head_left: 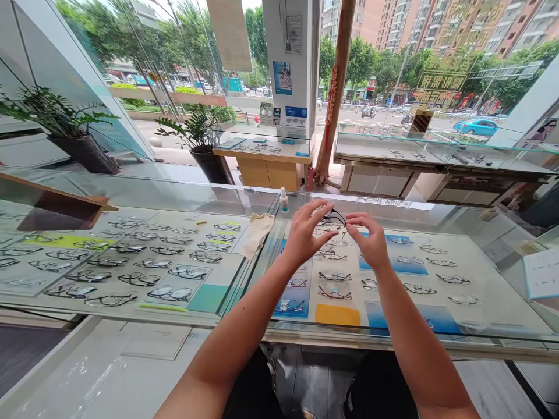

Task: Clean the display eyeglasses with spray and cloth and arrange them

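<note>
A pair of black-framed glasses [335,217] is held above the glass counter [262,198] between both my hands. My left hand [304,234] pinches its left side with thumb and fingers, the other fingers spread. My right hand [369,238] grips the right side, fingers curled. A beige cleaning cloth [255,233] lies on the glass to the left of my left hand. A small spray bottle [283,200] stands just beyond the cloth.
Under the glass lie several rows of eyeglasses [166,256] on display mats. Potted plants [205,139] stand at the left and behind the counter. More display cases [437,157] stand by the window. A white booklet [541,272] lies at the right edge.
</note>
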`<state>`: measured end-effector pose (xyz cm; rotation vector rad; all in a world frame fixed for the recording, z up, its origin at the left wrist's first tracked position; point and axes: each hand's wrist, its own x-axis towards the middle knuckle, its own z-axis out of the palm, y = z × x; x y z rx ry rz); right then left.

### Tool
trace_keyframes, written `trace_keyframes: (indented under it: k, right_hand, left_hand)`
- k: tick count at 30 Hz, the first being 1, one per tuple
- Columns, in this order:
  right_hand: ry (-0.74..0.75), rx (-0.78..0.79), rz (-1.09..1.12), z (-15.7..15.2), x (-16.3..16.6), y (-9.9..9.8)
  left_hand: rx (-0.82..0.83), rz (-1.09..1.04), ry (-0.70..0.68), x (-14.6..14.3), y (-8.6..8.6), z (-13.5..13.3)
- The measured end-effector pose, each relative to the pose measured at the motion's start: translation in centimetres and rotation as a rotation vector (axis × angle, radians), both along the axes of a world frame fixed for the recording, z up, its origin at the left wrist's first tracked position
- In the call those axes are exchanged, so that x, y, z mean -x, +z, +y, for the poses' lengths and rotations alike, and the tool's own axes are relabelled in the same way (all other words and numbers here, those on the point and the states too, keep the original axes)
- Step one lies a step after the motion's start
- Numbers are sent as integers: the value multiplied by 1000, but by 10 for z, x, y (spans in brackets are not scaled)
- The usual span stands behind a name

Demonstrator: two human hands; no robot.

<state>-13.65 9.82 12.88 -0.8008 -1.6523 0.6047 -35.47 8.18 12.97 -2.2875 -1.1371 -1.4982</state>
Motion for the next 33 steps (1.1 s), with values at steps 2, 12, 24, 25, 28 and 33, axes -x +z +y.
trace_keyframes:
  k: [2, 12, 24, 25, 28, 33]
  right_hand:
    - [13, 15, -16, 0, 0, 0]
    - [65, 94, -30, 4, -1, -3]
    - [269, 482, 86, 4, -2, -1]
    - [274, 489, 91, 3, -2, 0]
    - [298, 504, 104, 3, -2, 1]
    - [213, 487, 181, 7, 0, -5]
  left_hand:
    - [-9, -1, 4, 1, 1, 0]
    - [66, -47, -51, -1, 4, -5]
    - [236, -212, -239, -4, 0, -6]
    - [240, -217, -246, -4, 0, -5]
    - [262, -233, -259, -4, 0, -4]
    - [266, -320, -221, -10, -1, -7]
